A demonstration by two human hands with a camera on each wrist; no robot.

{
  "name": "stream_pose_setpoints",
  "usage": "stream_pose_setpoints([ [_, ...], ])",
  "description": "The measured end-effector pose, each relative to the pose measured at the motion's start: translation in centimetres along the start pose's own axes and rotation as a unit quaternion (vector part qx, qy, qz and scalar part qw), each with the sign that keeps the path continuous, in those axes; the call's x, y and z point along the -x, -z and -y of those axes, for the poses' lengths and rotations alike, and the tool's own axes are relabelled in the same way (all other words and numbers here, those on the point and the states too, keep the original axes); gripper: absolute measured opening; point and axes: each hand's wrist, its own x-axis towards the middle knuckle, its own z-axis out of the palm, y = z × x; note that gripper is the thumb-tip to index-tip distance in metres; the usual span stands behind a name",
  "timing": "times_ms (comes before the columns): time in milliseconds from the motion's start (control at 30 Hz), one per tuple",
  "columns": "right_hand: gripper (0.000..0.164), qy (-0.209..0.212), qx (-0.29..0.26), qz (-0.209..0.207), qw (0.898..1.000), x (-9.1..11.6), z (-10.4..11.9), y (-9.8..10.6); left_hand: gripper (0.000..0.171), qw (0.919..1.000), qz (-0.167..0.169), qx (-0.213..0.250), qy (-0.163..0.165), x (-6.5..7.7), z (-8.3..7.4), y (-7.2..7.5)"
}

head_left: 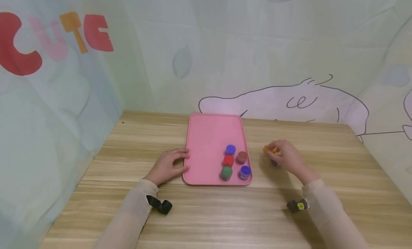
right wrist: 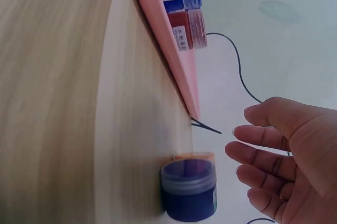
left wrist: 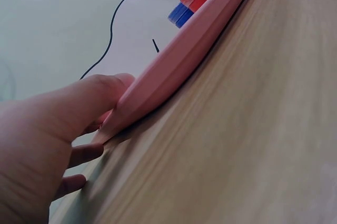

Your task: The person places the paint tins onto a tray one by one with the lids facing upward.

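Observation:
On the left rim of the pink tray (head_left: 206, 134) rests my left hand (head_left: 168, 165), its thumb and fingertips touching the edge; the left wrist view shows the thumb over the rim. To the right of the tray, my right hand (head_left: 288, 159) is just above an orange-lidded jar (head_left: 267, 149) and a dark purple paint jar (head_left: 274, 163), both partly hidden by it. In the right wrist view, that hand's fingers are loosely bent and apart from the purple jar (right wrist: 188, 197), with orange showing behind the jar.
Several small paint jars stand on the tray's right side: one green (head_left: 226, 173), one red (head_left: 228, 161), one brownish red (head_left: 242, 157) and two blue, the nearer blue jar (head_left: 245, 172) by the corner. A printed cloth backdrop (head_left: 154, 63) rises behind the wooden table (head_left: 225, 216).

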Motion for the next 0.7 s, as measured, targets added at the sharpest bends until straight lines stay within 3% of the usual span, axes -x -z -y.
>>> stream_pose_setpoints([
  [200,0.011,0.042,-0.011,-0.021,0.999,0.8,-0.8,0.0,0.039,1.0,0.0,-0.001,0.006,0.1,0.0,0.1],
  [700,0.029,0.037,0.06,-0.015,0.997,2.5,-2.0,0.2,0.038,1.0,0.001,-0.004,0.005,0.1,0.0,0.0],
])
